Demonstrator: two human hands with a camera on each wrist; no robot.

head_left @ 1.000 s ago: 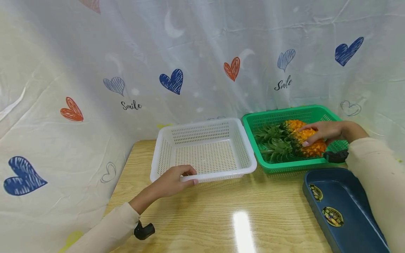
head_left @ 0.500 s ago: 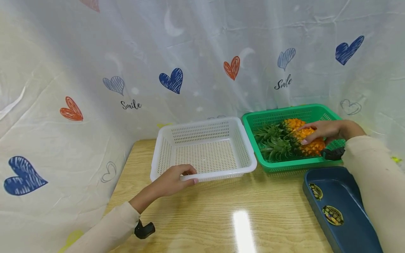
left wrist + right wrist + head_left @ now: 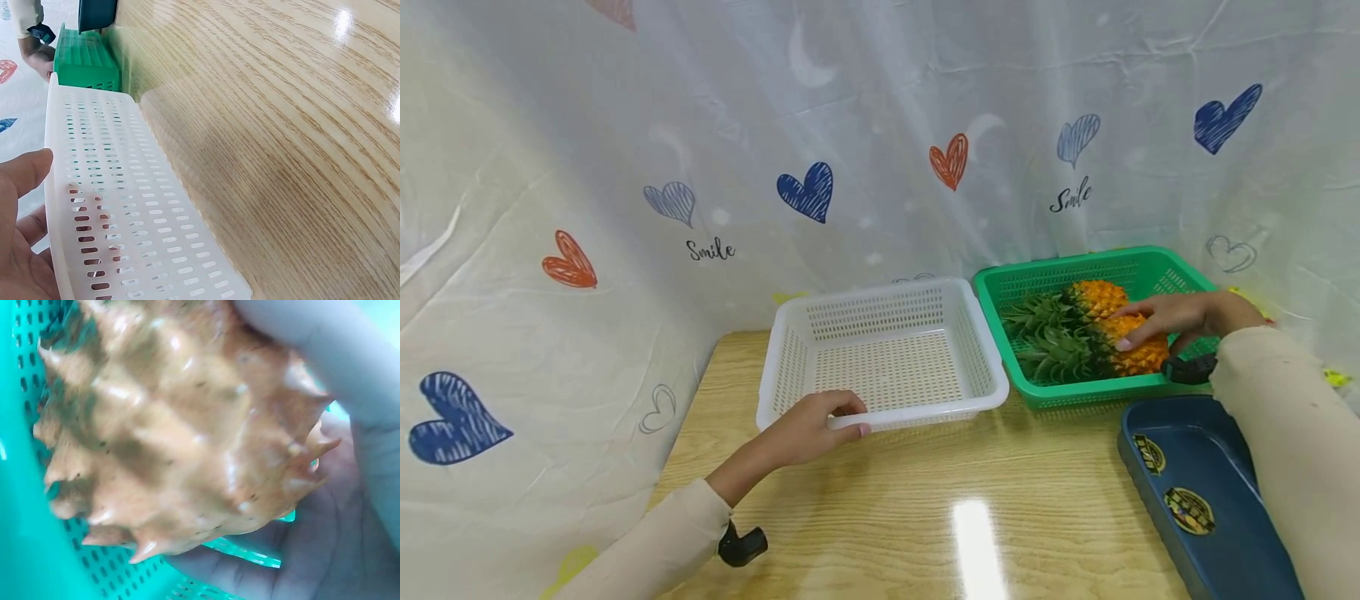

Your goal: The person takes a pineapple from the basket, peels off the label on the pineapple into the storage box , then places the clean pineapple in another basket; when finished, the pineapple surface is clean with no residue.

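In the head view, my right hand (image 3: 1180,317) reaches into a green basket (image 3: 1093,389) and grips the front one of two orange pineapples. This front pineapple (image 3: 1142,360) lies on its side with its leafy crown (image 3: 1063,354) toward the left. Behind it rests the other pineapple (image 3: 1097,297). The right wrist view shows the spiky orange body (image 3: 181,437) filling the space between thumb and fingers. My left hand (image 3: 808,431) holds the near rim of a white perforated basket (image 3: 932,413), thumb outside and fingers over the inner side.
A dark blue tray (image 3: 1225,492) with round stickers sits at the front right, under the right forearm. Both baskets stand side by side on the wooden table (image 3: 895,508), against a curtain (image 3: 880,125) printed with hearts.
My right forearm has shifted slightly left, and my fingers have settled a little lower round the front pineapple. The left hand and the white basket have not moved.
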